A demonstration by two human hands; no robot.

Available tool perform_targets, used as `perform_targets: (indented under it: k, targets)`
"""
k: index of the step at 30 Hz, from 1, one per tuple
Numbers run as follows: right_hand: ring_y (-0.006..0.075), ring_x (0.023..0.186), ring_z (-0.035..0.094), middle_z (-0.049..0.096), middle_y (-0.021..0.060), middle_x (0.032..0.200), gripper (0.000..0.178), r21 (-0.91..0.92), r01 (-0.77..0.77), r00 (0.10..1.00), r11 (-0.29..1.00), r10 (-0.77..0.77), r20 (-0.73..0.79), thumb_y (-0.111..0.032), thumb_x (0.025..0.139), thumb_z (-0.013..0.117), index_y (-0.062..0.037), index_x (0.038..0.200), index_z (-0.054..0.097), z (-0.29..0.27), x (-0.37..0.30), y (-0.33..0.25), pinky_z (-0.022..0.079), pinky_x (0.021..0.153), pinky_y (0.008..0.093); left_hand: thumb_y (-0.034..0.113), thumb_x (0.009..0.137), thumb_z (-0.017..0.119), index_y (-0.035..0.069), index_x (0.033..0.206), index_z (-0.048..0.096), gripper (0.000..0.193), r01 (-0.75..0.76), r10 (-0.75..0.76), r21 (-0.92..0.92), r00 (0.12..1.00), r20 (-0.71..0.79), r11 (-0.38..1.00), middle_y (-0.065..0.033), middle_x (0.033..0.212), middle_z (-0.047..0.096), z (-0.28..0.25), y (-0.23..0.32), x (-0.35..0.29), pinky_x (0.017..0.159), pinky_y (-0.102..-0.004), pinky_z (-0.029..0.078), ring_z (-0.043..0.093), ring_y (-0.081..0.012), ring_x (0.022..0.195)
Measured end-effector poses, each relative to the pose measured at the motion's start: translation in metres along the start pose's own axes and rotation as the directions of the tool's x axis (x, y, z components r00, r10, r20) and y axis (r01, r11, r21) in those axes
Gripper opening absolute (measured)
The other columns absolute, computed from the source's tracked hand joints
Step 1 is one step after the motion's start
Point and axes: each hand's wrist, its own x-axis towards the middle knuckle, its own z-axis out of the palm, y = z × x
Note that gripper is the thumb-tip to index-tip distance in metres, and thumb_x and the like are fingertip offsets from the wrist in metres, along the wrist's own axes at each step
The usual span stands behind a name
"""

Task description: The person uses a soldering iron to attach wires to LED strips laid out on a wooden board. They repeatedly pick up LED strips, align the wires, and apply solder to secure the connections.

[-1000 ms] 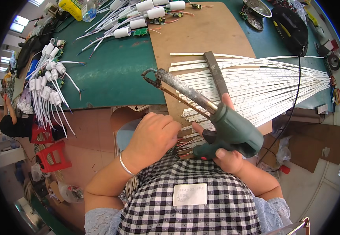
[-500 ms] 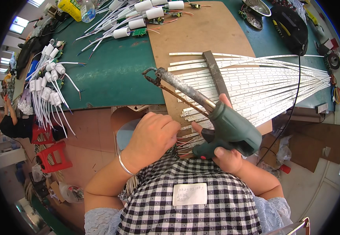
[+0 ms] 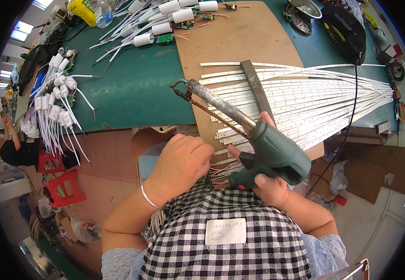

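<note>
My right hand [image 3: 273,189] is wrapped round the handle of a green soldering gun [image 3: 282,151]. Its long metal barrel points up and left, and a thin rod runs beside it to the dark bent tip. At the near edge of the board, my left hand [image 3: 186,156] is closed, fingertips together by some thin red and white wires [image 3: 220,171]. What it pinches is hidden. White LED strips [image 3: 300,105] lie side by side under and behind the gun, fanned together at the far right. A dark metal bar [image 3: 255,86] lies across them.
A brown board [image 3: 230,37] lies on the green table [image 3: 137,93]. White cylindrical housings with wires and circuit boards lie at the back [image 3: 160,29] and left [image 3: 60,93]. A black cable [image 3: 352,107] crosses the strips. A red stool [image 3: 64,186] and another person [image 3: 13,147] are at left.
Both hands and the soldering gun hold almost the same place. The view has shifted only very slightly.
</note>
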Motion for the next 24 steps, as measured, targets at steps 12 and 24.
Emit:
perform_targets:
  k: [12, 24]
  targets:
    - [0.0191, 0.118, 0.05, 0.045, 0.0117, 0.132, 0.107, 0.029, 0.11, 0.992, 0.994, -0.111, 0.053, -0.029, 0.08, 0.072, -0.0001, 0.15, -0.004, -0.002, 0.0, 0.004, 0.036, 0.105, 0.0356, 0.001, 0.068, 0.069, 0.006, 0.08, 0.059, 0.017, -0.002, 0.002, -0.005, 1.0, -0.012, 1.0, -0.0067, 0.07, 0.054, 0.0, 0.0, -0.001, 0.065, -0.0361, 0.043, 0.055, -0.0254, 0.068]
    - [0.0195, 0.119, 0.049, 0.046, 0.0114, 0.131, 0.106, 0.028, 0.101, 0.993, 0.995, -0.102, 0.052, -0.027, 0.08, 0.071, 0.0005, 0.149, -0.005, -0.002, 0.0, 0.004, 0.034, 0.106, 0.0362, -0.002, 0.076, 0.068, 0.004, 0.097, 0.057, 0.024, 0.32, -0.341, -0.224, 0.938, -0.058, 0.92, -0.0052, 0.087, 0.064, 0.002, 0.003, -0.016, 0.079, -0.0307, 0.047, 0.062, -0.0183, 0.081]
